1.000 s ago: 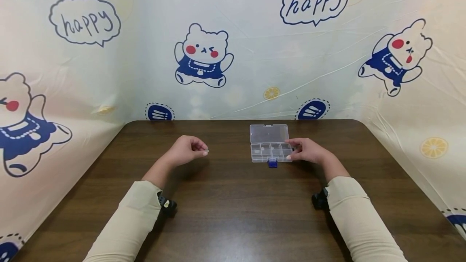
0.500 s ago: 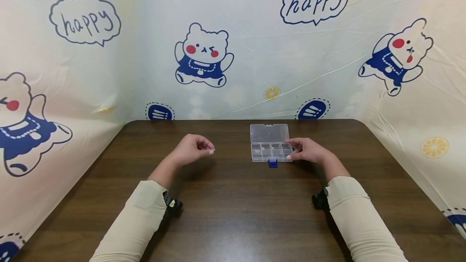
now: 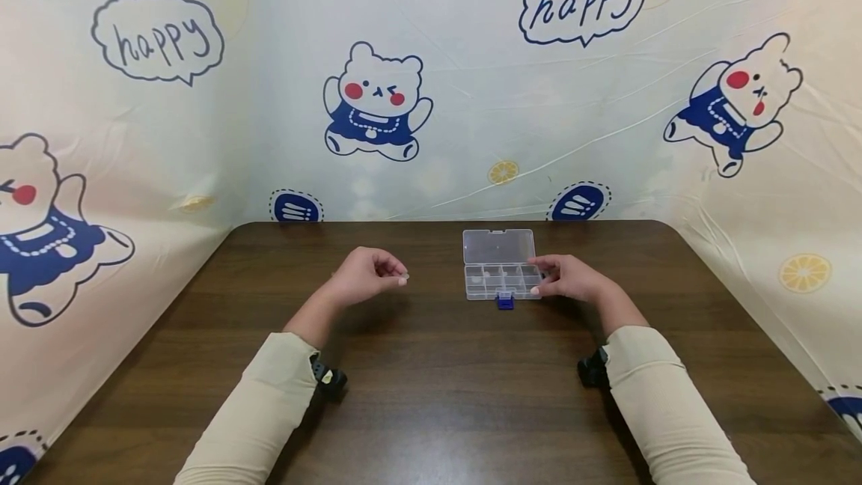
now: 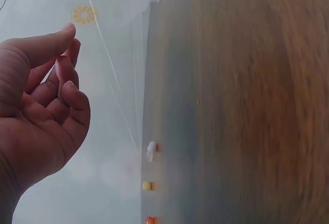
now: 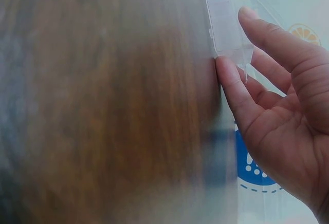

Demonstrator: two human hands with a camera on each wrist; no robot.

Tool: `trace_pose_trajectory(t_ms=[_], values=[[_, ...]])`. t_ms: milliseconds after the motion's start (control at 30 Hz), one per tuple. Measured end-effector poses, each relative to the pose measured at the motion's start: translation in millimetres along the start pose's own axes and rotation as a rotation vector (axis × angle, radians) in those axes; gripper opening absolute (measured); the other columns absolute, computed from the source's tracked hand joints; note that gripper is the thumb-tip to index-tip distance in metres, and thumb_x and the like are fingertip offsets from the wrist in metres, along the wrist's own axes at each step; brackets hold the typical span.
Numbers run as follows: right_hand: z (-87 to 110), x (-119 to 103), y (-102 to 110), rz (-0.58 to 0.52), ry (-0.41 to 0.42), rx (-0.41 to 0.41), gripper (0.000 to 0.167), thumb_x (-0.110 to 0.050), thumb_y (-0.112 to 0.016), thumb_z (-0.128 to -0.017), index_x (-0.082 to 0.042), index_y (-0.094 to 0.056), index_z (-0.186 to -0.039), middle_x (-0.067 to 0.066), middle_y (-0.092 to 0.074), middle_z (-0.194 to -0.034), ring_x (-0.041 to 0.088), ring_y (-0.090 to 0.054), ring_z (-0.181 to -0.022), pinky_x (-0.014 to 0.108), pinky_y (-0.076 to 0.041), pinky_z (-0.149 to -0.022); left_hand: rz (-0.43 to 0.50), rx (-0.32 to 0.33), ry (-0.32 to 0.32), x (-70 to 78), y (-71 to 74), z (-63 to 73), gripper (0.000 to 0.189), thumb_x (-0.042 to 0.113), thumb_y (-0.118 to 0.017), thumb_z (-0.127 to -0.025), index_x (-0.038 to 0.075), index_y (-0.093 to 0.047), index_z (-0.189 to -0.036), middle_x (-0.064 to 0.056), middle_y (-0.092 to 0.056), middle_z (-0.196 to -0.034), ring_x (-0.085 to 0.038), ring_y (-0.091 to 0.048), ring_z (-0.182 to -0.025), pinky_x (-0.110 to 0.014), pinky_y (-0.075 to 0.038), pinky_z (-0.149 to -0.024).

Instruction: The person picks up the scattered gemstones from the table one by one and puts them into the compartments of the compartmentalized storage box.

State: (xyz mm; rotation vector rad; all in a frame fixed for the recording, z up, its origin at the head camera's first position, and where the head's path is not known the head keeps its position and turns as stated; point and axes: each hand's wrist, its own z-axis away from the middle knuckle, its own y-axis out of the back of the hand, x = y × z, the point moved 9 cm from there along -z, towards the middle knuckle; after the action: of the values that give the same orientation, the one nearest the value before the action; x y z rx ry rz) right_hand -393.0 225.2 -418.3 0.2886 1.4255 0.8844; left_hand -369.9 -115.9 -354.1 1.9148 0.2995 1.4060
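My left hand (image 3: 364, 275) is over the table left of the box, thumb and forefinger pinching a small pale piece (image 3: 405, 275) whose kind I cannot tell. A clear plastic compartment box (image 3: 475, 296) lies with its lid (image 3: 497, 247) tipped back and its blue latch (image 3: 505, 303) facing me. Small pale bits show in its left compartments. My right hand (image 3: 571, 278) holds the box's right end, thumb at the front corner and fingers toward the back. In the right wrist view, fingertips meet the box's end wall (image 5: 221, 21).
In the left wrist view a white piece (image 4: 151, 151), a yellow piece (image 4: 147, 185) and an orange-red piece (image 4: 149, 220) lie in a row on the table. A printed cloth (image 3: 458, 111) hangs behind the brown wooden table (image 3: 431, 380).
My left hand has moved steadily right, closer to the box, with the small piece between its fingertips. My right hand and the box stay where they were.
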Motion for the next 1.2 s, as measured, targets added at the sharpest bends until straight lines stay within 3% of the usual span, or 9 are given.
trace_pose_trajectory(t_ms=[1200], values=[[-1.3, 0.5, 0.5, -0.005, 0.021, -0.009, 0.071, -0.025, -0.078, -0.084, -0.007, -0.045, -0.145, 0.026, -0.043, -0.143, 0.027, -0.059, -0.102, 0.047, -0.044, -0.099, 0.041, -0.053, -0.055, 33.6, -31.4, -23.8, 0.009, 0.016, -0.078, -0.084, 0.01, -0.075, -0.091, 0.0, -0.068, -0.08, -0.02, -0.057, -0.072, -0.03, -0.05, -0.065]])
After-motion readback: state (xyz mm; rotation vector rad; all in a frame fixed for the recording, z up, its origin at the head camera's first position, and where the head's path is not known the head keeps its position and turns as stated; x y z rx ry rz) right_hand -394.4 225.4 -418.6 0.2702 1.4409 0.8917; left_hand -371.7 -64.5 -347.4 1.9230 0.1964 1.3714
